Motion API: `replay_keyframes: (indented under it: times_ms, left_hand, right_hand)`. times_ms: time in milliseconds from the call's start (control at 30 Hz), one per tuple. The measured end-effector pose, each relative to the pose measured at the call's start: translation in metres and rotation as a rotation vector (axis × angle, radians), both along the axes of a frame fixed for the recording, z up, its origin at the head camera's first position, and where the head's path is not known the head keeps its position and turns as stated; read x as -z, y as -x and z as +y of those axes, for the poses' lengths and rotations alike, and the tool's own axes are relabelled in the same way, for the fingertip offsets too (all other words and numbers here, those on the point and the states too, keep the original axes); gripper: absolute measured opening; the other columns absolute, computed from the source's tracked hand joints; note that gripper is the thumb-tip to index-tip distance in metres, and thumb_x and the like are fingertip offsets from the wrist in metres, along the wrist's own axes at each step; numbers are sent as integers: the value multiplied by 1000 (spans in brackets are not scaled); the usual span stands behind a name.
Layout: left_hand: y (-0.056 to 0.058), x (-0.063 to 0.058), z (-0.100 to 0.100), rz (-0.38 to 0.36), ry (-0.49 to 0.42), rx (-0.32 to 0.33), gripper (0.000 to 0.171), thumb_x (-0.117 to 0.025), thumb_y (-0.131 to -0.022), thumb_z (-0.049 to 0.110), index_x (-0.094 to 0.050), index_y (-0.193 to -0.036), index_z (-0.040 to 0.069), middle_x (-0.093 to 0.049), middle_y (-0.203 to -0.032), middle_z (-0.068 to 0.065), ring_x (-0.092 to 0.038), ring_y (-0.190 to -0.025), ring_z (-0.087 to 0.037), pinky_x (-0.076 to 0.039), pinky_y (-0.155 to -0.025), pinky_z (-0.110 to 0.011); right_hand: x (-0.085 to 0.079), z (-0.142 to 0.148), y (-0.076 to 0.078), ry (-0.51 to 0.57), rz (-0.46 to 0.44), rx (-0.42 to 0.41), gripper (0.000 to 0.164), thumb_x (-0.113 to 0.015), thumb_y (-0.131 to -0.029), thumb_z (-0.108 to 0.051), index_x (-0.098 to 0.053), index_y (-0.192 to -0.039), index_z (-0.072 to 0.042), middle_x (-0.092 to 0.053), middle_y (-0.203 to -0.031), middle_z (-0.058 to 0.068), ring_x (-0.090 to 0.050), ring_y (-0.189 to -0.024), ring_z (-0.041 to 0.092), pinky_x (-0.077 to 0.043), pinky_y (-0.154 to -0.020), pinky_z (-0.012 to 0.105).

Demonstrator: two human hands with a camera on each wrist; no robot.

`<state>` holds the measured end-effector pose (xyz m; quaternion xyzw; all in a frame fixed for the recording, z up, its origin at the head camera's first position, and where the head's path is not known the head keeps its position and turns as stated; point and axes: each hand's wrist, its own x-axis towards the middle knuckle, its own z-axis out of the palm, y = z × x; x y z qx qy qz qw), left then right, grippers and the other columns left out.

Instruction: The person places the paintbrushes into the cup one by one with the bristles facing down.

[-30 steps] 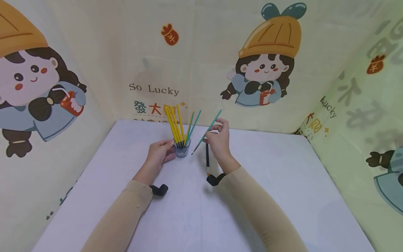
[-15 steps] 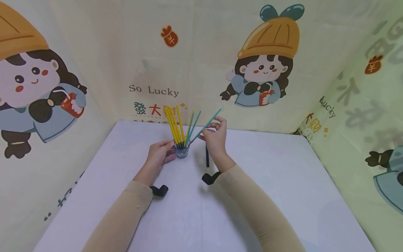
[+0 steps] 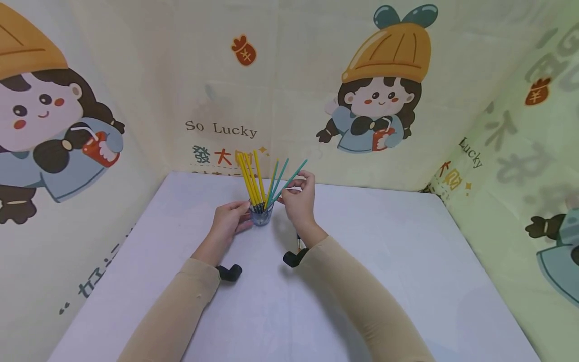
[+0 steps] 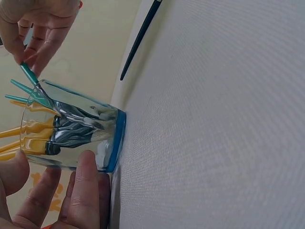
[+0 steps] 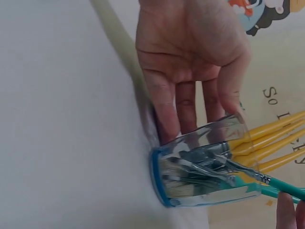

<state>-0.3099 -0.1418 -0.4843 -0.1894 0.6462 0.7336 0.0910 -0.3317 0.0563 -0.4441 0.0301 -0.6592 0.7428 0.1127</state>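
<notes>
A small clear glass cup (image 3: 261, 218) with a blue base stands on the table, bristle-down paintbrushes leaning in it. My left hand (image 3: 227, 221) holds the cup from the left, thumb near the rim and fingers along its side. Several yellow paintbrushes (image 3: 249, 183) and teal ones (image 3: 281, 173) stick up out of the cup. At its right side my right hand (image 3: 300, 201) pinches a tilted teal paintbrush (image 3: 297, 169) by the handle. That brush's metal ferrule and bristles are inside the cup in the right wrist view, seen through the glass (image 5: 209, 131).
A dark-handled paintbrush (image 4: 140, 40) lies on the white table (image 3: 253, 311) right of the cup, mostly hidden by my right hand in the head view. Printed cloth walls (image 3: 289, 90) rise behind the table and at both sides.
My right hand has moved left and slightly down, bringing the teal paintbrush from beside the cup to inside it. The left hand and cup have stayed in place.
</notes>
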Motion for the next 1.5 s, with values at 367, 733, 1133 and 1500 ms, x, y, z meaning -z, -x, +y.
replay_keyframes:
  times_ms: [367,733,1133,1500]
  left_hand:
    - [-2,-2,0,7,6,8,39,-69,-107,29,-68,-142,13,-66,-135,-9,-67,-118,-22,-68,-95,-32]
    - [-2,-1,3,2,-3,20,41,-68,-107,27,-66,-145,11,-64,-140,-11,-65,-121,-23,-67,-100,-36]
    - [-4,-5,1,-5,5,7,42,-68,-108,28,-66,-146,12,-64,-142,-11,-66,-126,-24,-66,-103,-35]
    - [-5,-4,0,-3,22,11,41,-67,-108,29,-66,-146,13,-65,-141,-11,-66,-125,-25,-66,-100,-33]
  right_hand:
    - [8,-6,-3,-70,-27,-14,62,-65,-92,13,-42,-143,-13,-58,-103,6,-63,-82,18,-71,-76,34]
    - [18,11,-3,-306,-73,-17,60,-71,-96,2,-48,-150,-11,-72,-119,14,-76,-104,33,-62,-83,29]
    - [18,25,-6,-270,-131,-76,67,-63,-95,9,-44,-154,-15,-69,-131,24,-74,-114,42,-63,-88,28]
    - [18,37,-9,-270,-207,-113,70,-64,-96,7,-44,-157,-21,-64,-140,26,-70,-110,47,-69,-88,37]
